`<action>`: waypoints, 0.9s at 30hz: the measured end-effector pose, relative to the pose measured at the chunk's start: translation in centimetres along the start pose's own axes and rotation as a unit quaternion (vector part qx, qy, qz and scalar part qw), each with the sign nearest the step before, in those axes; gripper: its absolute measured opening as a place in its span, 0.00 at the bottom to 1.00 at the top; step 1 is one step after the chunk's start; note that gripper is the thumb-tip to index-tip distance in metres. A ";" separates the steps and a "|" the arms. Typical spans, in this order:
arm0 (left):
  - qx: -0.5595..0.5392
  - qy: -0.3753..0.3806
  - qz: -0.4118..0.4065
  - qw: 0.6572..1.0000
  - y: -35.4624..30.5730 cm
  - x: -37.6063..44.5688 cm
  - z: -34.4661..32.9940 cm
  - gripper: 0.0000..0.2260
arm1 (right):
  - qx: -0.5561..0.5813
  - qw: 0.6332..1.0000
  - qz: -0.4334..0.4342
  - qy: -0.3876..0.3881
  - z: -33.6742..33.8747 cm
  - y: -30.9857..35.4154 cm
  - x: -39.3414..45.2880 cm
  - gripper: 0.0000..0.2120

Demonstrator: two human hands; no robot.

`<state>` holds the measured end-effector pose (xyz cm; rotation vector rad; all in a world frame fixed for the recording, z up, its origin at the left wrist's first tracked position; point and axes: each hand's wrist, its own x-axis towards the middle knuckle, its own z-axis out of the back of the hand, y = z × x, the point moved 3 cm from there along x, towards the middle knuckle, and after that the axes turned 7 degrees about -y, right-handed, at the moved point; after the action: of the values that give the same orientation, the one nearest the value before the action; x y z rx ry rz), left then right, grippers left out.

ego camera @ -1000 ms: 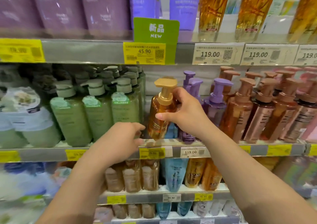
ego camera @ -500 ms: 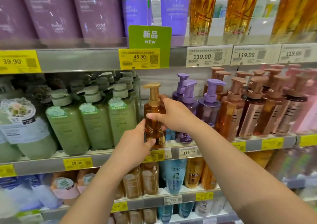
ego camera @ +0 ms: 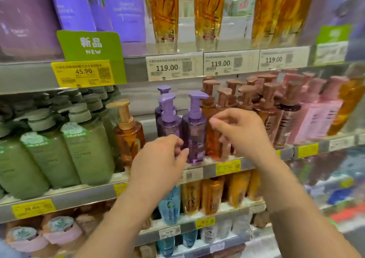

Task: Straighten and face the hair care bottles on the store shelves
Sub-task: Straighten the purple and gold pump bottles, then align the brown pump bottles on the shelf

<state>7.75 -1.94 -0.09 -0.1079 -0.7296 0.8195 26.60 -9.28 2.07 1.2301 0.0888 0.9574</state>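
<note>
Well to the left of both hands stand the matte sage-green plastic pump bottles (ego camera: 87, 151), packed in rows on the middle metal shelf (ego camera: 59, 197); next, just left of the left hand, the amber translucent bottle with a gold pump head (ego camera: 128, 133) stands upright at the shelf front, free of either hand. The left hand (ego camera: 158, 165) hovers with loosely curled fingers holding nothing, its fingertips (ego camera: 180, 153) just beside the lower body of the front clear purple plastic pump bottle (ego camera: 194, 133), though blur hides whether they touch it. That bottle stands between the two hands, its nozzle turned to the right, with two more purple pump bottles (ego camera: 167, 117) behind it. The right hand (ego camera: 243, 133) also hangs empty, thumb and forefinger drawn near each other in front of the copper-brown pump bottles (ego camera: 262, 103), gripping none. The purple bottle looks full and so fairly heavy, with stiff walls and a smooth, likely slippery skin; I would take it round the mid-body with one hand and turn the pump collar with the other, rather than lifting by the thin nozzle, which might swivel or snap, and its tall narrow shape may tip against its neighbours
</note>
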 end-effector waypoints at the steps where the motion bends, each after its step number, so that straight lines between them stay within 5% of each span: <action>1: -0.019 -0.017 -0.015 1.000 -1.3 0.3 -0.7 0.11 | -0.010 0.999 -0.011 -0.045 2.3 -1.1 0.7 0.06; 6: -0.052 -0.065 -0.045 0.995 -7.1 3.2 -4.2 0.20 | -0.066 0.989 -0.025 -0.128 8.5 -5.1 3.5 0.05; 10: -0.060 -0.064 0.018 0.996 -10.0 6.3 -6.8 0.33 | -0.164 0.986 0.019 -0.020 8.1 -6.6 5.4 0.21; 16: 0.008 -0.072 0.099 0.992 -11.3 7.9 -9.1 0.53 | -0.149 0.975 0.044 0.160 7.8 -6.9 8.0 0.26; 27: -0.009 0.011 0.191 0.981 -10.4 8.9 -9.3 0.29 | -0.265 0.947 0.136 0.120 7.5 -6.8 9.4 0.27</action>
<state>24.21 -1.21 1.46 -0.2792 -0.7044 1.1756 40.36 -8.82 3.33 0.6334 -0.1441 1.2705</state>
